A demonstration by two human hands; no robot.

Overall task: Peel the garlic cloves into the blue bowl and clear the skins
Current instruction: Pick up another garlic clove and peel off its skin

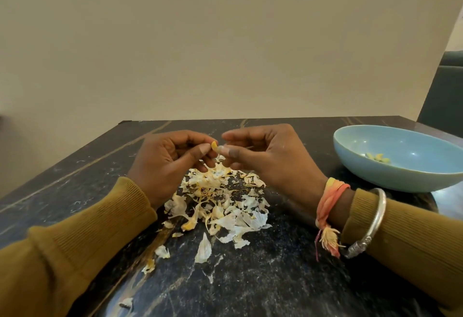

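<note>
A small yellowish garlic clove (214, 147) is held in the air above the table's middle. My left hand (167, 164) pinches it between thumb and fingers. My right hand (265, 159) meets it from the right, thumb and fingertips pinched at the clove's end. Below both hands lies a heap of white and yellowish garlic skins (220, 201), with loose flakes scattered toward me. The blue bowl (375, 174) stands at the right and holds a few peeled cloves (378, 158).
The dark marble table (263, 279) ends at a far edge against a plain wall. A dark chair (443, 91) stands behind the bowl at the far right. Stray skin pieces (126, 303) lie near the front left.
</note>
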